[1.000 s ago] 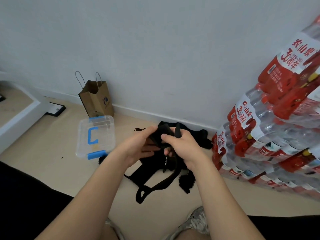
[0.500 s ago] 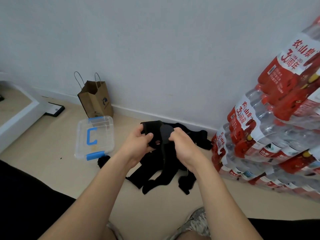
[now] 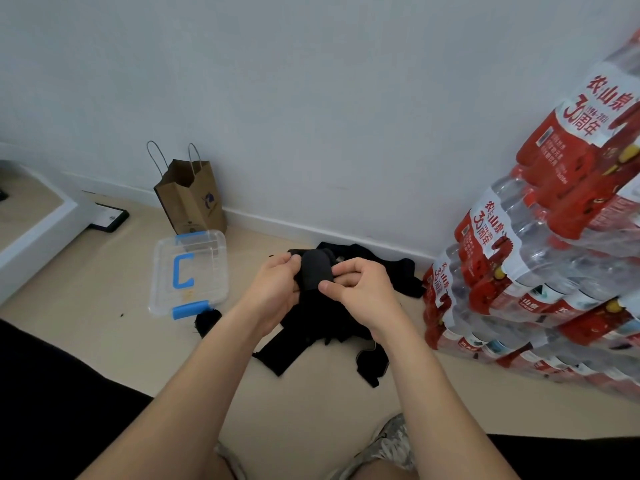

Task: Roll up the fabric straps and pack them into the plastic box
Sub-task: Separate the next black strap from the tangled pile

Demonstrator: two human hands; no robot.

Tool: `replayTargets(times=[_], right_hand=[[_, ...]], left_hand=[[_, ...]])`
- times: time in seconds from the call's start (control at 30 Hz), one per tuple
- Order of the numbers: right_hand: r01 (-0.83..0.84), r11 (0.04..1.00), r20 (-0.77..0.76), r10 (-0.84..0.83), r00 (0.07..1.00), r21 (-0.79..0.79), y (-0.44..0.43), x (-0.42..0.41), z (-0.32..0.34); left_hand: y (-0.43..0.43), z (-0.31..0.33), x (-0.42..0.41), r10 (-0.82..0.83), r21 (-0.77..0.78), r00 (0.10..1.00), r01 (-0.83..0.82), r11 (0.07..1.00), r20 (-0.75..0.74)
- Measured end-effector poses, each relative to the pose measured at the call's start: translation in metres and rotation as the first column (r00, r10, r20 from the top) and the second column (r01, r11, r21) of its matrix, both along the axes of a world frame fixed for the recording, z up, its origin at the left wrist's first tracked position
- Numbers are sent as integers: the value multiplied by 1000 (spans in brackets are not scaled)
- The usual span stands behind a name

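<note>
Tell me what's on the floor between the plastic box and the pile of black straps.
In the head view, a small black roll beside the plastic box.

Pale wall (image 3: 311, 98), white skirting (image 3: 284, 223), seemingly beige floor (image 3: 86, 306).

Red-and-white labels on the stacked water bottle packs (image 3: 540, 271) read "农夫山泉" and "30周年".

Soft, even indoor light, faint shadows; wide-angle bending at edges, slightly soft focus
</note>
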State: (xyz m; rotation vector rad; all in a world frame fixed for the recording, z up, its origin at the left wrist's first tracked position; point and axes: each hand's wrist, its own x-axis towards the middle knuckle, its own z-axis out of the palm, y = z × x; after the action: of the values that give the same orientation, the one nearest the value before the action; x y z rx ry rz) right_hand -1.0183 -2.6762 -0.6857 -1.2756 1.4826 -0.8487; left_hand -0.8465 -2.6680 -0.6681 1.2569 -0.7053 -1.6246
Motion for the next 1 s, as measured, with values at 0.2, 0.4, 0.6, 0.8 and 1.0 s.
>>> replayTargets(times=[0.2, 0.4, 0.6, 0.8, 1.0], right_hand=[[-37, 998, -12, 38, 999, 57, 3, 5, 7], [-86, 996, 33, 86, 996, 10, 8, 9, 4], [-151, 988, 8, 151, 988, -7, 9, 12, 7], [-100, 994, -62, 97, 993, -48, 5, 13, 4], [-92, 995, 31, 91, 995, 27, -1, 3, 4]], left_hand=[[4, 0, -6, 77, -137, 991, -62, 989, 112], [8, 4, -9, 206, -87, 978, -203, 975, 21], [7, 7, -12, 258, -83, 966, -258, 963, -17], [-1, -1, -5, 367, -217, 839, -302, 928, 401], [1, 13, 10, 216, -409, 378, 567, 715, 900]])
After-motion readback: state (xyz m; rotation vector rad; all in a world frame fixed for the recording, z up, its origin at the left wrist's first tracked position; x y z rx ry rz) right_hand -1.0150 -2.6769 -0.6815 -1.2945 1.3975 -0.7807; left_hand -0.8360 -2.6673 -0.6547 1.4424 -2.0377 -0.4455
